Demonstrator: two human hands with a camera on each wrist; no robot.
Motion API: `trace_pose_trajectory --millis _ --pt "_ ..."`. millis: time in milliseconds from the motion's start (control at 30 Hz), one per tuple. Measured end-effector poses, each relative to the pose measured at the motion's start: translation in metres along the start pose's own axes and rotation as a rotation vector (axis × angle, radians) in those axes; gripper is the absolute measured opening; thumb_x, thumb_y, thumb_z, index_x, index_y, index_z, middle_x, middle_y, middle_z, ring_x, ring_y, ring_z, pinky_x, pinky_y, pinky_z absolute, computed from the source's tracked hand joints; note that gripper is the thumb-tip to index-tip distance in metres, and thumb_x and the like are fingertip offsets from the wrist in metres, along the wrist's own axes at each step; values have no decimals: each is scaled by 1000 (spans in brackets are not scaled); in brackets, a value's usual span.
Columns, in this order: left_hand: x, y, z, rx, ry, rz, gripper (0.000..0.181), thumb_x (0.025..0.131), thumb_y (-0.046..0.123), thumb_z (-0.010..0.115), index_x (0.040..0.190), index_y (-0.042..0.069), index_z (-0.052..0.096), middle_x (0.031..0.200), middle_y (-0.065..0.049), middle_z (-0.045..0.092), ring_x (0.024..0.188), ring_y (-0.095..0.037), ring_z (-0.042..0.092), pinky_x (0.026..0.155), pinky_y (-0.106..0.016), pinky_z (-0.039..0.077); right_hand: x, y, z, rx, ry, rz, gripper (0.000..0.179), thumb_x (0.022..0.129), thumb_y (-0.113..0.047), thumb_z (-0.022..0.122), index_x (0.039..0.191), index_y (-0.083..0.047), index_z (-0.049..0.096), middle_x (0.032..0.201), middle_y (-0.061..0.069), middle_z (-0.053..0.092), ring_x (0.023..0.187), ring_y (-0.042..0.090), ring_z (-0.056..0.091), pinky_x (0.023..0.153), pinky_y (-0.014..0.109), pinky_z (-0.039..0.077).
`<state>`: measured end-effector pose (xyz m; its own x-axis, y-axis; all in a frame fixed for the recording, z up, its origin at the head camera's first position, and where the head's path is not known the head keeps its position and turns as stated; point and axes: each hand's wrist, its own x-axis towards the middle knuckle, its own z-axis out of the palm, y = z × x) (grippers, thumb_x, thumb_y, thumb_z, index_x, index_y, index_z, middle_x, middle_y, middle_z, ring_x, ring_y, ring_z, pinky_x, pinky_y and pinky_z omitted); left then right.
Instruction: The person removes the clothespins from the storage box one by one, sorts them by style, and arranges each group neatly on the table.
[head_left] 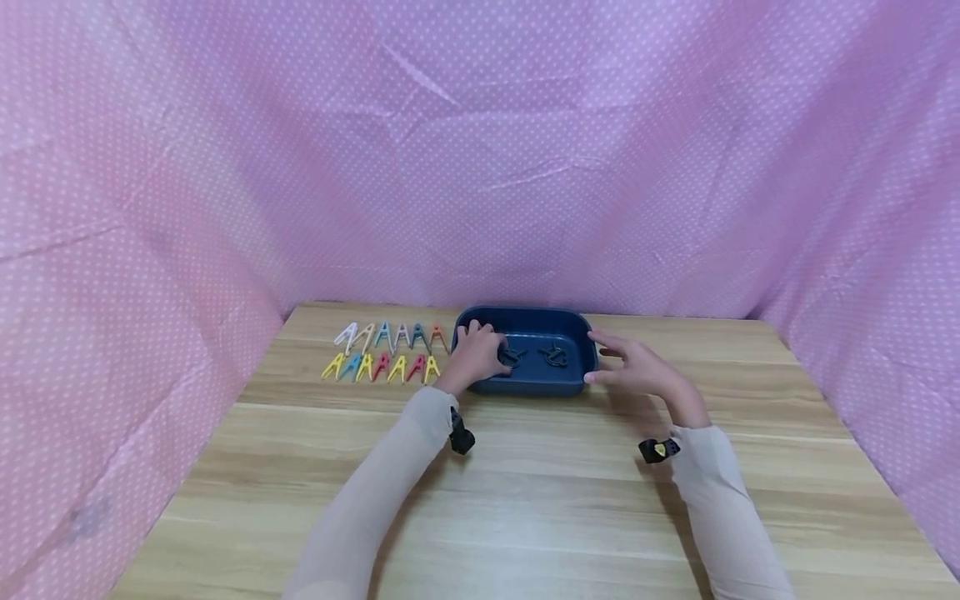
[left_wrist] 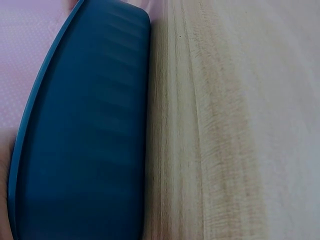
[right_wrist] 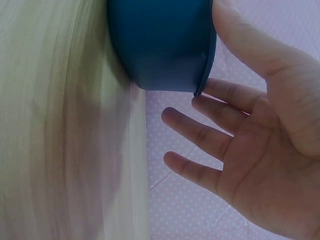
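A dark blue rectangular tray stands on the table. Inside it lie two small dark objects with looped outlines, a left one and a right one; their exact kind is too small to tell. Over the tray's left end is my left hand, fingers arched, thumb and forefinger apart beside the left dark object. Only a sliver of that hand shows in the left wrist view, past the tray's side. At the opposite end, my right hand touches the tray's rim with spread, fairly straight fingers.
Left of the tray lie two rows of plastic clothespins, among them a white one, an orange one and a yellow one. Pink dotted cloth hangs behind and beside the wooden table.
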<state>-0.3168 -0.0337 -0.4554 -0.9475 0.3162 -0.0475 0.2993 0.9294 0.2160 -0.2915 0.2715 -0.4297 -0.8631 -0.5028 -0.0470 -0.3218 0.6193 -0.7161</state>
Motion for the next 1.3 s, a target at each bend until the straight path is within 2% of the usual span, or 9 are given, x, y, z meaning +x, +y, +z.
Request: trace_pose_trajectory --millis 267,467,600,700,867,1067,1300 --pt "-1 -2 1 -16 2 10 39 83 46 83 114 22 75 119 -1 65 112 -26 45 102 -49 30 0 0 1 -5 -3 -5 86 93 -31 76 159 0 29 165 24 26 142 50 42 113 63 36" --pt "0 -1 -2 -8 16 10 36 89 33 79 123 20 74 124 -3 66 116 -27 48 102 -48 32 0 -3 -2 -21 4 -3 86 93 -31 76 159 -1 29 165 24 27 142 49 43 113 61 37" --pt "-1 -1 -3 -41 6 4 35 93 19 73 128 20 71 126 -5 64 112 -26 46 100 -46 32 1 -2 -2 -21 2 -3 86 92 -30 76 158 -1 30 165 24 27 142 49 43 113 60 38" --pt "-2 -1 -3 -72 9 5 35 95 14 70 129 21 70 126 -6 63 109 -26 44 98 -45 31 1 -2 -2 -24 2 -3 86 92 -30 76 159 -1 30 165 24 27 142 49 43 113 61 37" --pt "-2 -1 -1 -83 23 15 38 92 28 76 129 18 70 124 -5 64 111 -26 45 98 -46 31 1 -1 -1 -21 -2 -1 86 93 -30 76 159 0 29 165 24 27 142 49 42 113 61 37" --pt "0 0 0 -56 -8 -16 53 86 43 81 130 17 69 126 -5 61 112 -26 44 99 -45 34 -1 0 -2 -15 -6 -1 86 93 -31 75 159 0 28 166 24 25 143 49 41 113 61 36" --pt "2 1 1 -52 -27 -77 40 88 44 78 111 11 74 122 -8 60 112 -28 45 99 -43 38 1 1 -1 -24 -7 6 86 93 -32 75 159 -1 28 166 23 25 143 49 41 114 61 36"
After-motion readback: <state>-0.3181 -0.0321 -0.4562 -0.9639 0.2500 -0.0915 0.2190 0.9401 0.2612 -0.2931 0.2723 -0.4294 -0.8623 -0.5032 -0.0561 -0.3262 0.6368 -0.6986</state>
